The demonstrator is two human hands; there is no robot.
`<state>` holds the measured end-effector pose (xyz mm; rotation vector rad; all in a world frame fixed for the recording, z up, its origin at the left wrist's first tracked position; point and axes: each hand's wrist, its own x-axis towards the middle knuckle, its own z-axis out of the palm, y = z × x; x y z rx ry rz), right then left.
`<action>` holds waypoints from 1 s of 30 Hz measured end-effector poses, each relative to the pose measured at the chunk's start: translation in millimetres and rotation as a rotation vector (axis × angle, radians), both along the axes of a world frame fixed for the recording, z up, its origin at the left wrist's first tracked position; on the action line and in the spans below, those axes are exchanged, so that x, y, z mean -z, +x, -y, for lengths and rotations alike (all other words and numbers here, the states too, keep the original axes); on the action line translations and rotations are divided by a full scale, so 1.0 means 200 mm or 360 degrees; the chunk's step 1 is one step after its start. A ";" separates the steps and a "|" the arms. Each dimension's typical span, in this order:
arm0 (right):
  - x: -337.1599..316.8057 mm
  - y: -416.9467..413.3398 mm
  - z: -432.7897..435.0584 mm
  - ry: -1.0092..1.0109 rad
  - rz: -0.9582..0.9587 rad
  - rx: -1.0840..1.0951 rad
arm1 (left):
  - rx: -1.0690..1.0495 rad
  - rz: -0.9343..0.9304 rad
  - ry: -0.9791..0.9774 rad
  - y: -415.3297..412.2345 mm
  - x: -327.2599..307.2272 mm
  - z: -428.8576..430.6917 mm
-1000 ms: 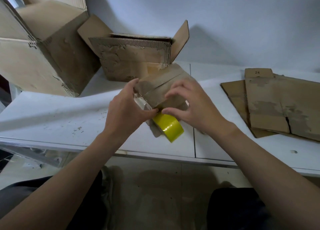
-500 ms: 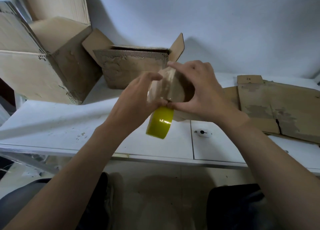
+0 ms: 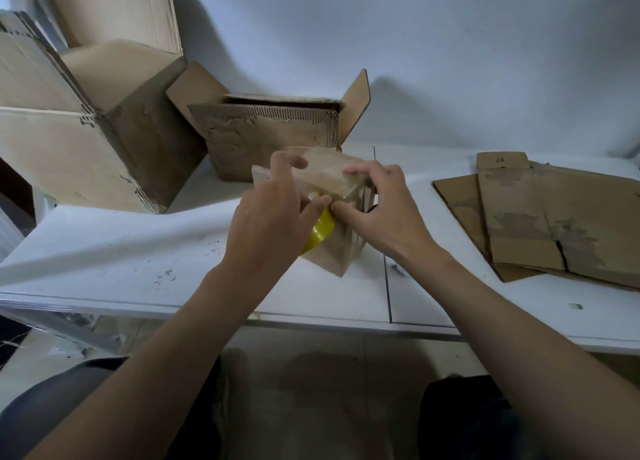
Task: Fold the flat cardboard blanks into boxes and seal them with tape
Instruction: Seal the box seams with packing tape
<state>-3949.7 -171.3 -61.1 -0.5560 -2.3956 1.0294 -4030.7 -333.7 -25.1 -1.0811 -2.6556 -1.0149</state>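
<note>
A small folded cardboard box (image 3: 341, 248) stands tilted on the white table (image 3: 138, 269), its top face covered with clear tape. My left hand (image 3: 266, 224) grips the box's left side, and a yellow tape roll (image 3: 320, 231) shows just under its fingers. My right hand (image 3: 384, 213) holds the box's top right, thumb pressed on the taped face close to my left thumb. Flat cardboard blanks (image 3: 554, 224) lie stacked at the right.
A large open box (image 3: 104, 148) stands at the back left. A smaller open box (image 3: 273, 141) with raised flaps sits behind my hands against the wall. The table's front edge runs just in front of my forearms; my knees show below.
The small box, lifted half a second ago, has come back down onto the table. Both hands came down with it and now meet at its top edge; the tape roll stays by my left hand.
</note>
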 end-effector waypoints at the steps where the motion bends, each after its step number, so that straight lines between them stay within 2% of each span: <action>1: 0.02 -0.01 0.01 0.0002 0.0006 -0.0004 | 0.0006 0.0039 -0.0032 0.00 0.02 0.00; 8: 0.14 -0.08 0.08 0.0110 -0.0071 0.0150 | 0.0057 0.0030 -0.0114 0.07 0.11 0.00; 14: 0.16 -0.07 0.06 0.0341 -0.0029 0.0132 | 0.0129 0.0449 -0.0119 0.01 0.08 0.03; 20: 0.15 -0.07 0.04 0.0360 0.0029 0.0110 | 0.0011 0.0672 -0.0404 -0.10 0.08 0.04; 24: 0.14 -0.08 0.03 0.0300 0.0002 0.0114 | 0.0048 0.0482 -0.0340 -0.08 0.09 0.04; 30: 0.05 0.05 -0.11 0.0235 0.0213 -0.0008 | 0.0115 0.0496 -0.0205 -0.07 0.12 0.03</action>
